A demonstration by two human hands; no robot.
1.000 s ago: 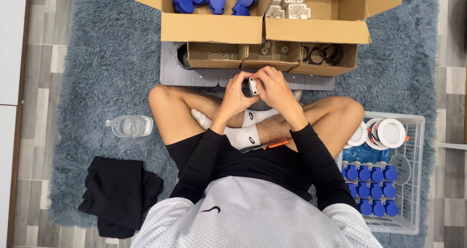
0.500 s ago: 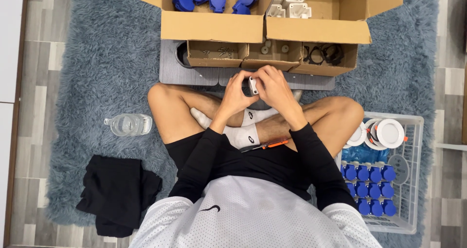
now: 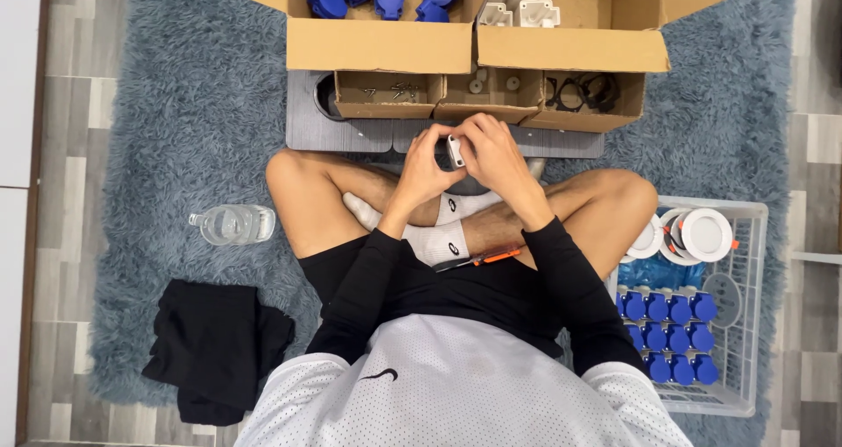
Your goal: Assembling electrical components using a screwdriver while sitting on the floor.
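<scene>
- Holding steady since a second ago: both hands staying raised over the crossed legs, near the far row of small cardboard trays [image 3: 478, 96].
- Left hand [image 3: 421, 168] and right hand [image 3: 495, 153] both clenching the small white part [image 3: 455, 150], pinched between the fingertips (no shift in its place).
- Suggesting fine fitting work continuing, not a pick or a put-down.
- Lying untouched on the lap: the orange-handled screwdriver [image 3: 481, 257].
- Sitting to the right: the white basket [image 3: 745, 324] with blue caps [image 3: 667, 308].

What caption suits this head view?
Seated cross-legged on a rug, left hand and right hand hold a small white part.
</scene>
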